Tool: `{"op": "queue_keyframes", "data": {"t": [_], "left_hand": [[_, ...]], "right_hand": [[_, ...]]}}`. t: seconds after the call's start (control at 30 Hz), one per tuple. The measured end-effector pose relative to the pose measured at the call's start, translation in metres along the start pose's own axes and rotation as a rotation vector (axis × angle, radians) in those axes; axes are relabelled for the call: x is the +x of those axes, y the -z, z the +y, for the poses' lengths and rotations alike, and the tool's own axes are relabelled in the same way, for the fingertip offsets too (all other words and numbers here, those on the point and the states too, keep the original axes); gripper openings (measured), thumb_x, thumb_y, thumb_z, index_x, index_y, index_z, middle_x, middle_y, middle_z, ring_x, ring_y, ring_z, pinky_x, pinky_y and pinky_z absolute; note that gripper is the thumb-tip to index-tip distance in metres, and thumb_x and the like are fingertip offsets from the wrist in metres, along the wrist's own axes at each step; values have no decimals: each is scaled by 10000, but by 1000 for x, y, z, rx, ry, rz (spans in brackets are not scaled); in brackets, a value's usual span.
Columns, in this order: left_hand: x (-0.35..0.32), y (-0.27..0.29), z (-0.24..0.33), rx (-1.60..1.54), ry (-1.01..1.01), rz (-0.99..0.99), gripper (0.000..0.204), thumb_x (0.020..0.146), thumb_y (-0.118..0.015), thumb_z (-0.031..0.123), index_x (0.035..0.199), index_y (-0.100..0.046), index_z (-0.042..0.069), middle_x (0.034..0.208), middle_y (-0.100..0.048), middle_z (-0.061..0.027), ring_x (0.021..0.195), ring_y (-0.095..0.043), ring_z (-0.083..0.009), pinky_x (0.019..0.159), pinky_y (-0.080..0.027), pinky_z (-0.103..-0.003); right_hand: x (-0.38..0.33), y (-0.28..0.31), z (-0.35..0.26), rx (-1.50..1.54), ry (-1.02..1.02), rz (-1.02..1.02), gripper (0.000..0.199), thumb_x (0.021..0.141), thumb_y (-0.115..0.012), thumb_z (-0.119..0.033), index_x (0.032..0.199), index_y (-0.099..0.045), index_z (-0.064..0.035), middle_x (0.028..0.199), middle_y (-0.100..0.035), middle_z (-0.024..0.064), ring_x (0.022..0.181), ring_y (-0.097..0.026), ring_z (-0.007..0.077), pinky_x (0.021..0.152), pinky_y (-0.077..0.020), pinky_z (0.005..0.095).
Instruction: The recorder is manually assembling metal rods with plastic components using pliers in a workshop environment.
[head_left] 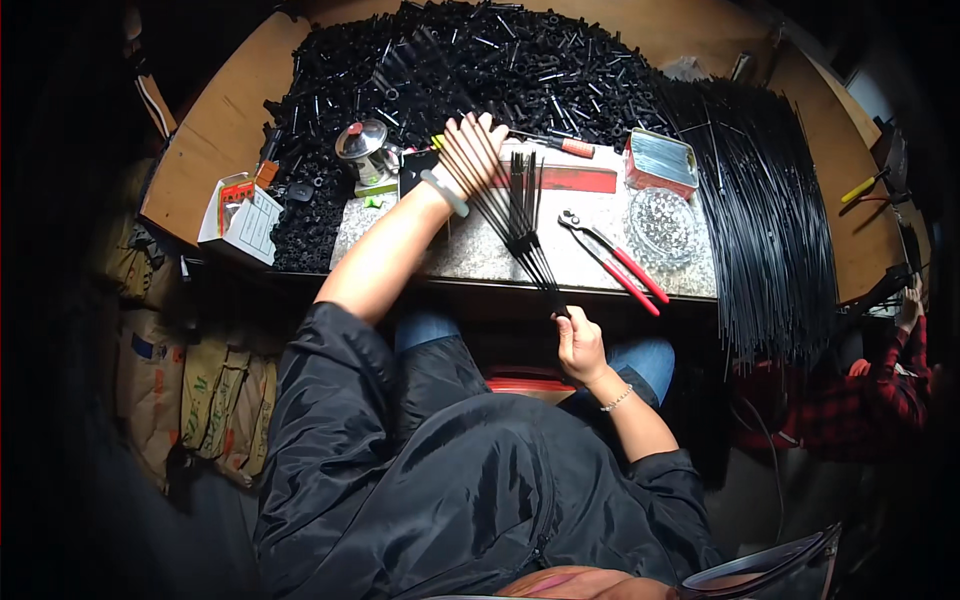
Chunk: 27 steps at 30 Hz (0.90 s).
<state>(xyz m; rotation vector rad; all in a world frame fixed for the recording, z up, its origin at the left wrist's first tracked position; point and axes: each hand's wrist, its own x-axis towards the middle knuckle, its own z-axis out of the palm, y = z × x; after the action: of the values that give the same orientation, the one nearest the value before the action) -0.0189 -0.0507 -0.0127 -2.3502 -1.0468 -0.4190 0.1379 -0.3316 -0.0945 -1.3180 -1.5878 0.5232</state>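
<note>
We held a bundle of thin black rods (pixel 520 225) over the stone slab (pixel 470 250) at the workbench edge: our right hand (pixel 578 345) closed on its near end, our left hand (pixel 470 150) spread open across the fanned far tips. Its long axis ran from right hand up-left toward the heap of black parts (pixel 450 60).

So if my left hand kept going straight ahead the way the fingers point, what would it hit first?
Probably the big heap of small black parts right beyond the fingertips of your left hand, which is spread over the fanned black rods. Depth is hard to judge here.
</note>
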Motion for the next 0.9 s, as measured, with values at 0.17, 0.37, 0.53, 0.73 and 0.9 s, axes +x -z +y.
{"op": "queue_keyframes", "data": {"t": [0.17,0.37,0.53,0.73,0.9], "left_hand": [[-30,111,27,-560,-408,-388,1010,570,-803,412,1392,-284,139,1419,-291,-198,1319,-214,-434,1057,-220,-529],[-73,85,76,-1199,-445,-98,206,824,-608,228,1009,-575,144,1298,-473,-69,1324,-290,-340,1044,-133,-612],[-102,67,86,-821,-613,-169,722,677,-611,90,1329,-411,327,1372,-378,-173,1278,-359,-348,1053,-255,-555],[-96,85,85,-638,-586,-258,683,737,-636,203,1329,-369,416,1397,-328,-182,1299,-285,-407,1024,-242,-603],[-100,69,88,-655,-513,-111,663,772,-591,197,1319,-347,482,1366,-358,-187,1281,-292,-448,1012,-244,-626]], "right_hand": [[-6,-8,27,-19,56,-16,108,904,-488,-71,945,-552,6,762,-595,147,610,-598,328,529,-464,354],[-13,-6,36,-110,-93,-249,196,889,-526,-123,1034,-526,8,780,-584,149,644,-593,341,613,-481,386],[40,65,-35,-179,-19,-454,182,819,-623,-145,949,-638,-19,780,-638,158,706,-624,317,651,-492,349],[170,142,-10,-578,-16,63,143,792,-649,-131,866,-679,-12,783,-656,154,652,-633,253,608,-488,296],[221,162,41,-917,-108,4,187,757,-675,-162,898,-691,-41,816,-660,123,787,-599,264,715,-480,335]]}}
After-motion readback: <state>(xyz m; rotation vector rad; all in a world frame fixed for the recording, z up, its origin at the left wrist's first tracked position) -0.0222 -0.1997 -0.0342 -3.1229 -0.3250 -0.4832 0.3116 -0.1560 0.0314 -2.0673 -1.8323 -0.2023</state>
